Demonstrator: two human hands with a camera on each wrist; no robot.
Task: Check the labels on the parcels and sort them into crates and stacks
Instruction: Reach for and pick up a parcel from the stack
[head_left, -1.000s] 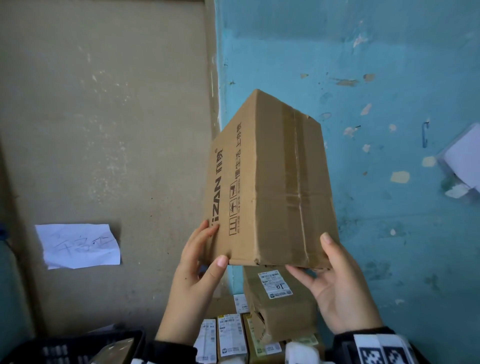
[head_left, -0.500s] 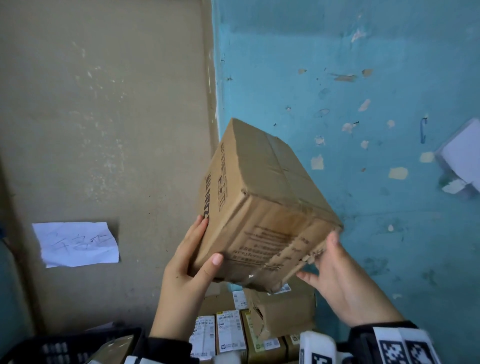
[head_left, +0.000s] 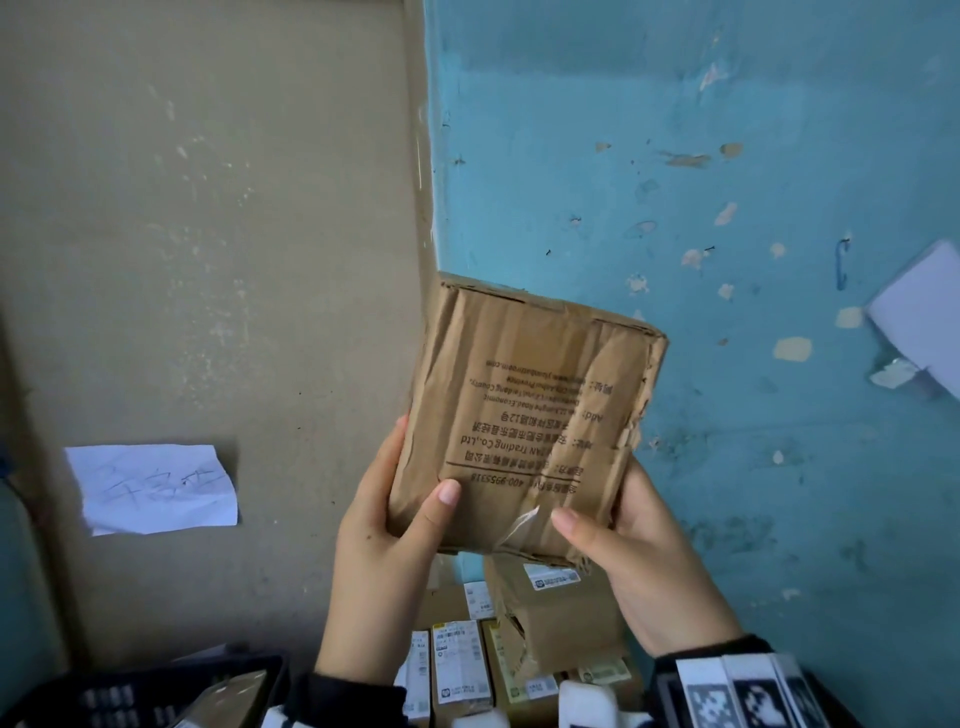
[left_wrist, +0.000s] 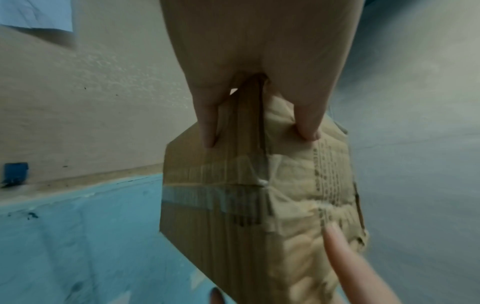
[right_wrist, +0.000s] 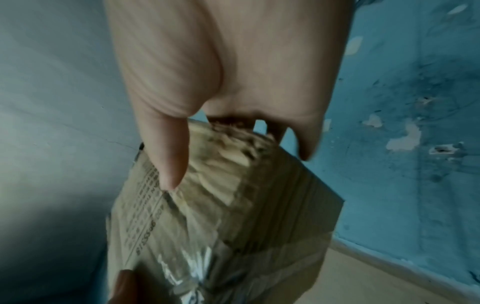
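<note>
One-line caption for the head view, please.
Both hands, left and right, hold a crumpled cardboard box up, printed face upside down, above labelled parcels.

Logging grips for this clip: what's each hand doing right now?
Left hand: grips the cardboard box.
Right hand: grips the same box.

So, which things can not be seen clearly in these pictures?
- Box: no shipping label on the face toward the head view; its far faces are turned away.
- Print on that face: upside down, creased, partly unreadable; blurred in both wrist views.
- Left hand, right hand: fingers behind the box are hidden.
- Crate: cut off by the bottom edge.
</note>
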